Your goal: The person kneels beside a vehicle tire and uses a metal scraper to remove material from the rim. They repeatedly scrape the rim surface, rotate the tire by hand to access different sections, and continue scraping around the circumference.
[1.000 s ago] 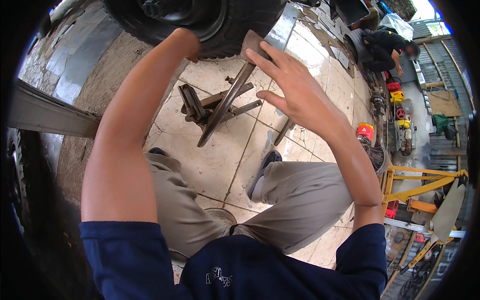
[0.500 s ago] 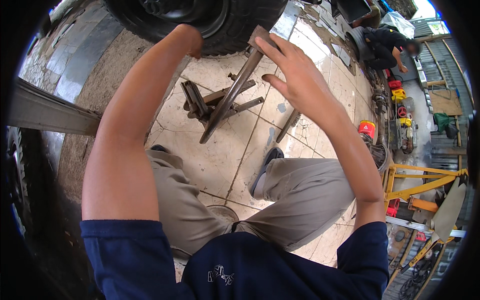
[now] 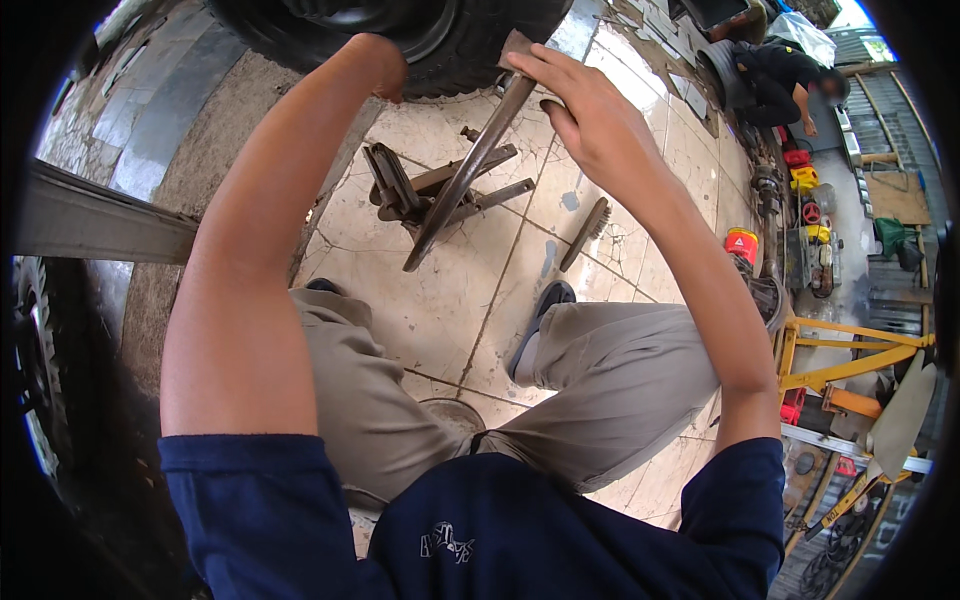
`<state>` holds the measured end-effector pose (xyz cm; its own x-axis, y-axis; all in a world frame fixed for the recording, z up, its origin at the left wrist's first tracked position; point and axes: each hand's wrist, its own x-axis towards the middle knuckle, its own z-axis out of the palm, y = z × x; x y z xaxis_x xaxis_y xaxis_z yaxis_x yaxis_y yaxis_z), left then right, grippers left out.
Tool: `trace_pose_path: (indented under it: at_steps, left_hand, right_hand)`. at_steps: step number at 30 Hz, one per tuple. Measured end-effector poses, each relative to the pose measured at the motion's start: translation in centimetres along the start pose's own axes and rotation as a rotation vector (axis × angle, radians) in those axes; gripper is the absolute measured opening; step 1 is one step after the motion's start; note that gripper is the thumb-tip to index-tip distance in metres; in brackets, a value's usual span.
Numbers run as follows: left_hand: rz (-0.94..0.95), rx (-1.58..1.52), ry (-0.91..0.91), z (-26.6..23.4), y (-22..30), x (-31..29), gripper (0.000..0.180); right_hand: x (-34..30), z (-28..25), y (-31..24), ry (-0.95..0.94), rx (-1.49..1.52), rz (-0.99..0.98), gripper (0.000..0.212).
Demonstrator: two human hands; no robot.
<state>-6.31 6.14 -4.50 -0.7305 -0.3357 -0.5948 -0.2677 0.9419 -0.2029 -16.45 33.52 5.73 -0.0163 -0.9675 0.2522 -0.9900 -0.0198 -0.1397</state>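
Observation:
A long metal bar (image 3: 461, 188) slants between my arms, its tapered lower end hanging over the floor tiles. Across its upper end lies a small brown piece that looks like sandpaper (image 3: 513, 48). My right hand (image 3: 600, 112) presses this against the bar with its fingers, the thumb bent in near the bar. My left hand (image 3: 388, 75) is bent away at the wrist beside the wheel, so its fingers are hidden. Below the bar, a dark metal jack-like assembly (image 3: 400, 185) sits on the tiles. A wire brush (image 3: 588, 232) lies to its right.
A big black tyre (image 3: 490, 55) stands just beyond my hands. To the left runs a grey metal beam (image 3: 110, 215). Along the right are a red-and-yellow can (image 3: 741, 245), a yellow metal frame (image 3: 850, 365) and assorted tools. Another person (image 3: 785, 85) bends over at the far right.
My right hand and the brown piece have shifted slightly up and away along the bar, the thumb drawing in closer. The whole view has shifted a little.

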Motion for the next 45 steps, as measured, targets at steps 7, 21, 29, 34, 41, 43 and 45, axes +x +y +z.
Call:
trace_pose_path:
  at_steps: [7, 21, 29, 34, 41, 43, 45]
  left_hand:
    - [-0.014, -0.035, 0.015, 0.3, 0.0, 0.1, 0.053]
    - [0.039, -0.004, -0.002, 0.1, -0.1, 0.4, 0.053]
    - [0.013, -0.017, -0.055, -0.3, -0.2, 1.0, 0.051]
    - [0.036, -0.058, -0.099, 0.1, -1.1, 1.5, 0.052]
    - [0.047, -0.1, -0.09, 0.6, -2.1, 0.9, 0.038]
    - [0.032, -0.044, -0.023, 1.0, -2.2, 0.4, 0.042]
    - [0.004, 0.009, -0.094, 0.5, -1.8, 0.7, 0.048]
  right_hand:
    - [0.3, 1.7, 0.3, 0.153, 0.118, -0.098, 0.058]
    - [0.5, 2.2, 0.9, 0.203, 0.235, -0.146, 0.056]
    - [0.0, 1.7, 1.2, 0.185, 0.155, -0.304, 0.058]
    - [-0.3, 1.5, 0.1, 0.14, 0.075, -0.473, 0.062]
    - [-0.1, 3.3, 3.2, 0.282, 0.265, -0.049, 0.054]
    - [-0.5, 3.0, 2.3, 0.359, 0.223, -0.222, 0.055]
    - [-0.6, 3.3, 1.1, 0.327, 0.196, -0.32, 0.053]
